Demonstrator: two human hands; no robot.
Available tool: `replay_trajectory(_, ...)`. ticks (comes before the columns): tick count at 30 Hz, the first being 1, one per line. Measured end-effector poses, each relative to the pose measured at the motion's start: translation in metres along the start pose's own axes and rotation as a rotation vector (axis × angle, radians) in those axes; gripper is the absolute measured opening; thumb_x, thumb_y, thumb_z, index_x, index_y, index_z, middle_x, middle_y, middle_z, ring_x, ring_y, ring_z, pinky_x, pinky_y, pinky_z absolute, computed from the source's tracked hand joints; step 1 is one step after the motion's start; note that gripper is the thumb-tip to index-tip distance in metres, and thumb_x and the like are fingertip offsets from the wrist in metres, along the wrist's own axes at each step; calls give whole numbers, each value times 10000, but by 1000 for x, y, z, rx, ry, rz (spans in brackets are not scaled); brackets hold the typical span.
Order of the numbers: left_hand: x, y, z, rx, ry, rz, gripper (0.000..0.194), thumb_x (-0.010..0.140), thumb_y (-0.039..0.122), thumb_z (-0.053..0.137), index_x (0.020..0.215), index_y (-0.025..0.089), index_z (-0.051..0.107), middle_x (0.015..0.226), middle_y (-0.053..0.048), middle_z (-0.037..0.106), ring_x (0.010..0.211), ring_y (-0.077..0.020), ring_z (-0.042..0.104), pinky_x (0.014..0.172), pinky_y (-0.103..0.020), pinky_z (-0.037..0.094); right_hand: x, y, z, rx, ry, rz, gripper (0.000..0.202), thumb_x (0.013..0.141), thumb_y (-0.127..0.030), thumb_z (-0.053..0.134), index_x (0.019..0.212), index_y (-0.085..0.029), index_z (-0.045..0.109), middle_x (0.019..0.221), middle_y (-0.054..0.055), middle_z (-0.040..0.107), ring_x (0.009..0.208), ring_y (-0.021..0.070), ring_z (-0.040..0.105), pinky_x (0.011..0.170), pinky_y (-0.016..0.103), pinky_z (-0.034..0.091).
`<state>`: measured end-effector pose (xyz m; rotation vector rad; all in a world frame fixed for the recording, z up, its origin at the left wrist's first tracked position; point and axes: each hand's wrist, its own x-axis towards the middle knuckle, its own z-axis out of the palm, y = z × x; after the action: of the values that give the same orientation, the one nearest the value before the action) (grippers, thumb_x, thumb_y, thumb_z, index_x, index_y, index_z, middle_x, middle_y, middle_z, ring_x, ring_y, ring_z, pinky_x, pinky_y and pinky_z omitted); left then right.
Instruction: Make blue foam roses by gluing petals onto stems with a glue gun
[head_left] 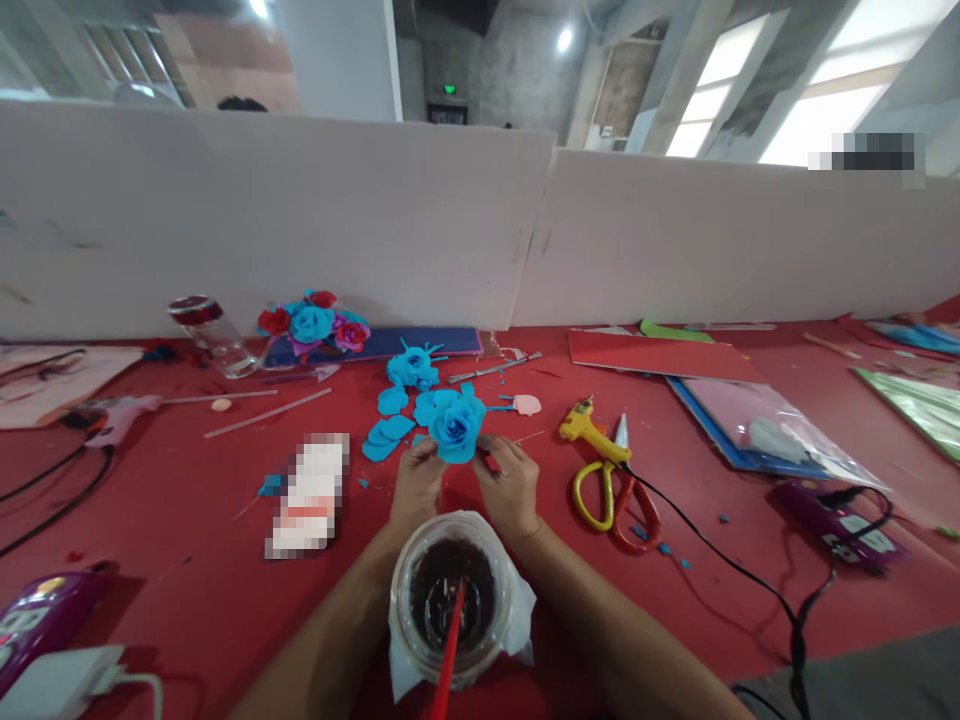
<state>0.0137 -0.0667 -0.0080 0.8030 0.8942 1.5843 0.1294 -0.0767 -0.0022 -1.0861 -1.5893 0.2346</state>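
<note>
A blue paper rose [457,425] is held upright between my two hands above the red table. My left hand [418,487] grips it low on the left, its fingers partly hidden behind the petals. On the opposite side my right hand [510,487] pinches near the rose's lower right edge. Cut blue petals [386,438] lie loose just left of the rose. Behind them sits a frilled blue paper piece [412,366]. A clear cup of dark drink [451,605] with a red straw [448,650] stands between my forearms.
To the right lie a yellow glue gun [592,430] with a black cord and scissors [616,500] with yellow and red handles. Coloured sheets [772,425] sit farther right. At the back left are a bottle [217,335] and a paper bouquet [313,325]. White panels [262,210] close off the rear.
</note>
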Motion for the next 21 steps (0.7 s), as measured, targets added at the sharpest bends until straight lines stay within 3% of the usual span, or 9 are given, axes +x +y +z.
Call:
replay_trajectory(3, -3, 8, 7, -40, -27, -51, 152, 573, 326, 799, 625, 238, 686, 613, 4, 648, 722, -190, 598, 706, -306, 467, -2, -1, 3, 31, -62, 4, 146, 866, -210, 563, 848, -234, 706, 823, 39, 736, 754, 167, 678, 735, 283, 529)
replay_trajectory(6, -3, 16, 9, 34, -22, -14, 137, 607, 335, 782, 675, 254, 695, 633, -4, 667, 794, -212, 617, 747, -319, 479, -1, -1, 5, 74, -102, 24, 130, 865, -198, 566, 853, -216, 694, 830, 44, 724, 746, 161, 666, 725, 273, 521)
replay_trajectory(12, 4, 13, -5, 128, -26, 152, 148, 665, 323, 746, 659, 192, 676, 672, -1, 657, 679, -147, 539, 725, -301, 470, 5, -2, -2, 113, -66, 100, 92, 840, -177, 573, 830, -195, 663, 789, 34, 671, 700, 150, 614, 677, 261, 497)
replay_trajectory(21, 10, 9, -11, 113, 48, 157, 279, 618, 339, 767, 527, 186, 551, 543, 40, 527, 576, -110, 442, 637, -271, 423, 13, -5, -19, 260, 61, 263, 152, 882, -310, 574, 869, -179, 651, 790, 34, 657, 726, 151, 591, 699, 277, 479)
